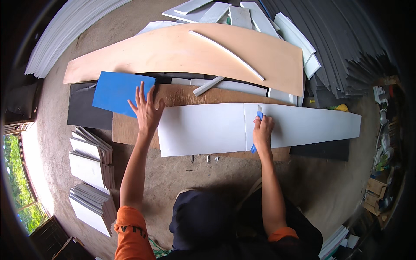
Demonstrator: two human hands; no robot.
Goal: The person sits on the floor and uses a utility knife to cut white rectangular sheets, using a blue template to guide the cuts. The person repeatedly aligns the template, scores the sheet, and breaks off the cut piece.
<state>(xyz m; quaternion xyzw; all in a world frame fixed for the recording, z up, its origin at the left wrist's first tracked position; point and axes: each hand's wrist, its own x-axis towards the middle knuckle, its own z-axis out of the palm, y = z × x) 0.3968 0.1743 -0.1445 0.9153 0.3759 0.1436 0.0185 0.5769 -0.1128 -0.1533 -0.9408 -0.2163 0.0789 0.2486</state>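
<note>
A long white foam sheet (203, 130) lies in front of me over a brown wooden board (130, 130), with a straight crosswise line near its middle. My right hand (263, 130) grips a blue utility knife (259, 115), its blade pointing away from me, just right of that line. Fingers spread, my left hand (148, 110) is over the right end of a blue rectangular panel (119, 93). Whether its fingertips press on the panel or hover above it, I cannot tell.
A large tan sheet (173, 52) lies beyond, with a thin white strip (227, 52) on it. Stacked white panels (89, 167) stand at the left. Dark sheets (320, 39) fill the far right, beside white offcuts (297, 41). Small scraps (208, 159) lie on the floor near me.
</note>
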